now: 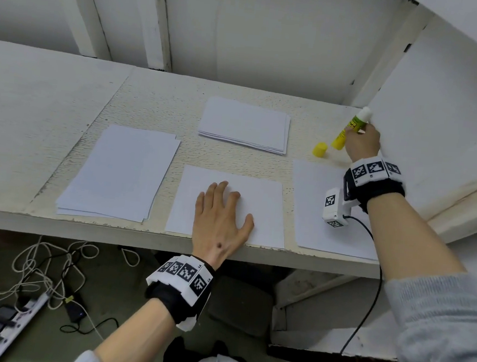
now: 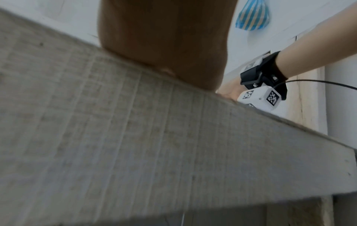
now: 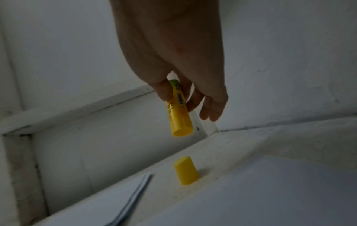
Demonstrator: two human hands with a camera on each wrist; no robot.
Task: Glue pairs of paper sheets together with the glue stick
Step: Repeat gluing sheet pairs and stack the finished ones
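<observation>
Head view: right hand (image 1: 363,142) grips uncapped glue stick (image 1: 350,128).

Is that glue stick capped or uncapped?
Uncapped: the glue stick in the right hand shows its white tip, and the yellow cap stands apart on the table.

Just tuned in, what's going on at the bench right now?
A person is gluing paper sheets. The left hand lies flat, fingers spread, on a single sheet at the near edge of the table. The right hand holds the uncapped glue stick at the far right, its white glue end up; in the right wrist view its base is clear of the table. Its yellow cap stands beside it. Two paper stacks and another sheet lie around.
</observation>
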